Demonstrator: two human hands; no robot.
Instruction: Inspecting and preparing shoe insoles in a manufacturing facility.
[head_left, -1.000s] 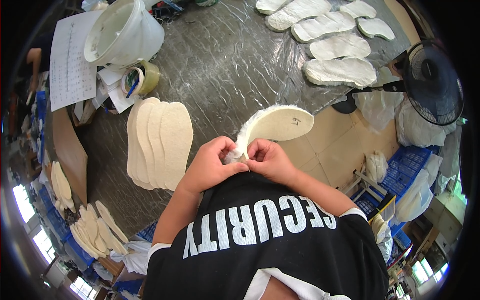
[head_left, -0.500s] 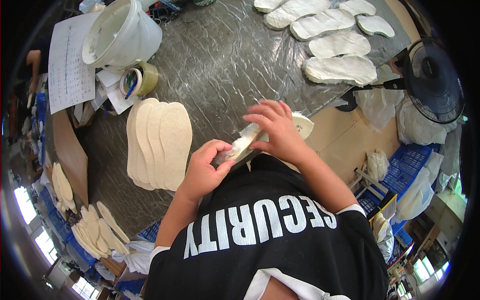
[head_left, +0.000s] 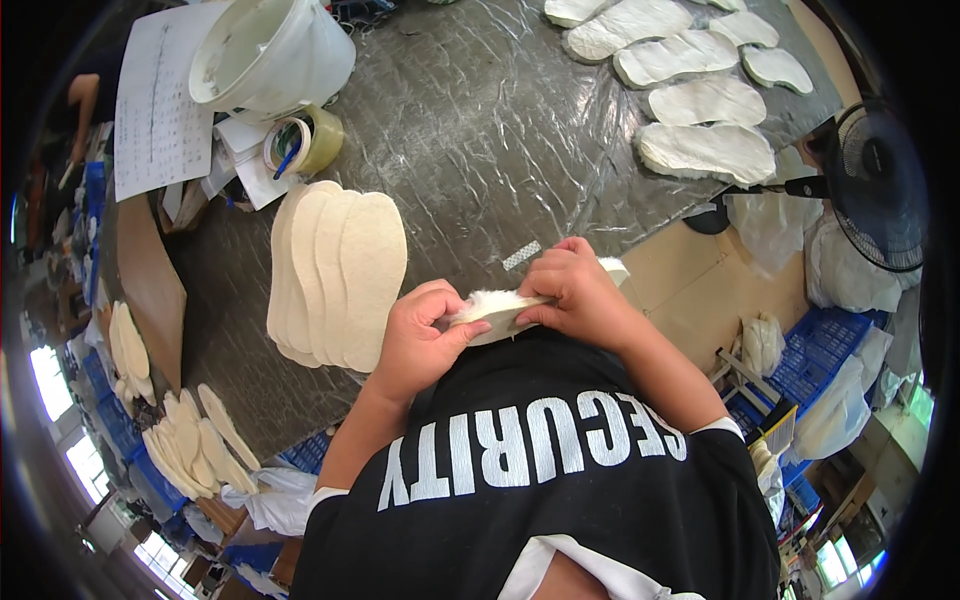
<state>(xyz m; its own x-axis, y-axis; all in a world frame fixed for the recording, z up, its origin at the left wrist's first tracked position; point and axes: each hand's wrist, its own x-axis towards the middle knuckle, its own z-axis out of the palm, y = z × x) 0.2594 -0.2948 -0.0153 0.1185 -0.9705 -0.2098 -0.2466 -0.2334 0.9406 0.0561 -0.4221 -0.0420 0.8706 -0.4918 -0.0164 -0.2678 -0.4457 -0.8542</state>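
Close to my body, at the table's near edge, both hands grip a fluffy white insole (head_left: 495, 306) with a pale sole side and fleece along its upper edge. My left hand (head_left: 428, 332) pinches its left end between thumb and fingers. My right hand (head_left: 575, 292) is closed on it farther right, and a white end sticks out beyond those fingers. Just above the insole, a small patterned white strip (head_left: 521, 256) lies on the table. To the left of my left hand, a fanned stack of cream insoles (head_left: 345, 270) rests on the dark surface.
Several fleecy white insoles (head_left: 705, 150) lie at the far right of the plastic-covered table (head_left: 440, 130). A white bucket (head_left: 275, 60), tape rolls (head_left: 318, 140) and a written sheet (head_left: 165, 110) stand far left. A black fan (head_left: 875, 185) and blue crates (head_left: 815, 350) are on the right.
My right hand has come down and closed on the insole, which now lies more level between both hands. The small patterned strip now shows on the table. The whole view has shifted slightly.
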